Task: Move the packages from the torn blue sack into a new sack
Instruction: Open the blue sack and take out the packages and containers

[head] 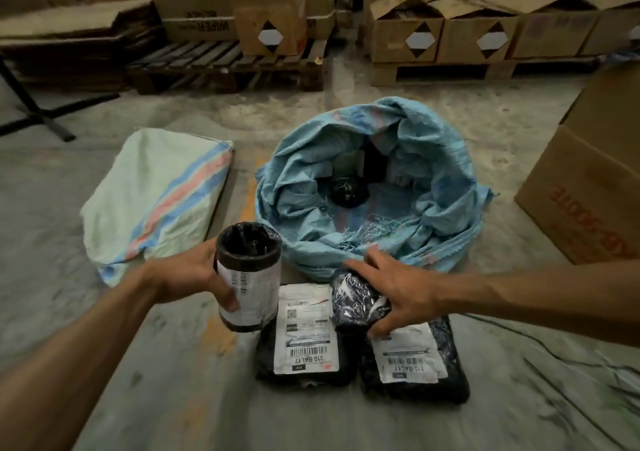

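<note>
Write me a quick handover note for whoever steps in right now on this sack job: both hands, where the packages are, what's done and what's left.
Left hand grips an upright cylindrical black-wrapped package with a white label, held above the floor.
Right hand grips a small crinkled black plastic package, which is over the flat packages.
Two flat black packages with white barcode labels lie side by side on the floor: the left one, the right one.
The torn blue woven sack sits open behind them, with at least one dark bundle inside.
The pale green striped sack lies flat at left.
Done: four packages out. Left: empty the blue sack, load the new one.
</note>
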Demonstrator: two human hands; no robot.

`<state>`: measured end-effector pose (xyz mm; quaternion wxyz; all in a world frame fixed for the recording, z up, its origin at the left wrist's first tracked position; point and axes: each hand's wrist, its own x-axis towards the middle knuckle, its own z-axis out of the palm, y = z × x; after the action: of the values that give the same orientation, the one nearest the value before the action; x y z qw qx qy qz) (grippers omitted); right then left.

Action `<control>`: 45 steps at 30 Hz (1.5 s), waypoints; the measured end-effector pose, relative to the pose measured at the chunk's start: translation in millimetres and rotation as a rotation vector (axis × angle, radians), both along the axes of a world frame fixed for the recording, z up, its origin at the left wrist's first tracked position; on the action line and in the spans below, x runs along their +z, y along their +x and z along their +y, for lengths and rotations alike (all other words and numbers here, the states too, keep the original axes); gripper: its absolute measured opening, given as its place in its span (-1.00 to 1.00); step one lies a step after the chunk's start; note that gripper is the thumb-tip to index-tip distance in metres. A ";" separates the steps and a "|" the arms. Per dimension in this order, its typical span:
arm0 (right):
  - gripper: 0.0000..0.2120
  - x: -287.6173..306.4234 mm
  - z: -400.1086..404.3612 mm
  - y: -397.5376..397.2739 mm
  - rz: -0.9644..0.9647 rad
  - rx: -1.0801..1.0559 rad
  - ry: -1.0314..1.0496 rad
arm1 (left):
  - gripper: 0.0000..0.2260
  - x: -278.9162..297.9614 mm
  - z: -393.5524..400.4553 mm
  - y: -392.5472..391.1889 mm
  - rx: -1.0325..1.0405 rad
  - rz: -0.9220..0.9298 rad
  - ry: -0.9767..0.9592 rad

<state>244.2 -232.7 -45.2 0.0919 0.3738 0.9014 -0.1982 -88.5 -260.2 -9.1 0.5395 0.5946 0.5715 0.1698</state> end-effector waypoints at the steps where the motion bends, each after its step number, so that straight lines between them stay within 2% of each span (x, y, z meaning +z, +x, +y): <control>1: 0.11 -5.3 -1.0 -7.7 -0.027 0.035 0.008 | -0.26 -6.1 -6.3 -7.1 0.033 0.001 -0.015; 5: 0.13 -19.7 -1.3 -22.1 -0.121 0.111 0.023 | -0.18 -47.0 -32.8 -25.9 0.136 0.035 -0.023; 10: 0.16 -27.3 6.8 -20.4 -0.237 0.124 0.037 | -0.05 -92.0 -55.9 -28.5 0.253 0.006 0.081; 13: 0.20 -24.6 14.2 -22.9 -0.249 0.133 0.022 | -0.05 -96.5 -57.2 -32.1 0.205 0.031 0.088; 15: 0.17 -21.6 18.6 -27.9 -0.252 0.155 0.036 | -0.01 -94.3 -56.3 -37.4 0.131 0.033 0.013; 19: 0.07 -15.5 21.2 -38.5 -0.210 0.183 0.048 | 0.15 -79.8 -47.7 -49.3 0.066 -0.135 -0.129; 22: 0.05 -15.5 20.7 -44.2 -0.246 0.253 0.056 | 0.00 -62.5 -37.3 -53.7 0.131 -0.237 -0.171; 26: 0.00 -18.1 21.3 -49.9 -0.235 0.255 0.055 | -0.40 -45.9 -24.5 -42.7 0.084 0.001 0.001; 28: -0.05 -16.6 24.7 -52.3 -0.200 0.243 0.078 | -0.53 -45.3 -17.0 -33.4 0.077 0.083 0.084; 32: -0.18 -9.4 36.2 -49.6 -0.090 0.177 0.145 | -0.56 -48.3 0.2 -10.7 -0.006 0.233 0.211; 35: -0.38 -3.4 49.2 -40.6 0.043 0.072 0.206 | -0.56 -45.6 19.7 11.7 -0.069 0.335 0.334; 39: -0.71 -1.2 78.8 -22.6 0.245 -0.120 0.349 | -0.77 -36.6 48.8 49.7 -0.097 0.344 0.513; 42: -0.80 -3.2 113.7 -7.8 0.299 -0.265 0.386 | -0.83 -31.7 74.6 79.0 -0.081 0.304 0.589; 45: -0.83 -4.5 154.3 2.5 0.265 -0.337 0.332 | -0.77 -32.0 109.0 107.5 -0.080 0.243 0.540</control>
<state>246.8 -78.4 -49.6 -0.1236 0.4993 0.8508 -0.1072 19.0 -151.2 -41.1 0.2958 0.7547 0.5421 0.2216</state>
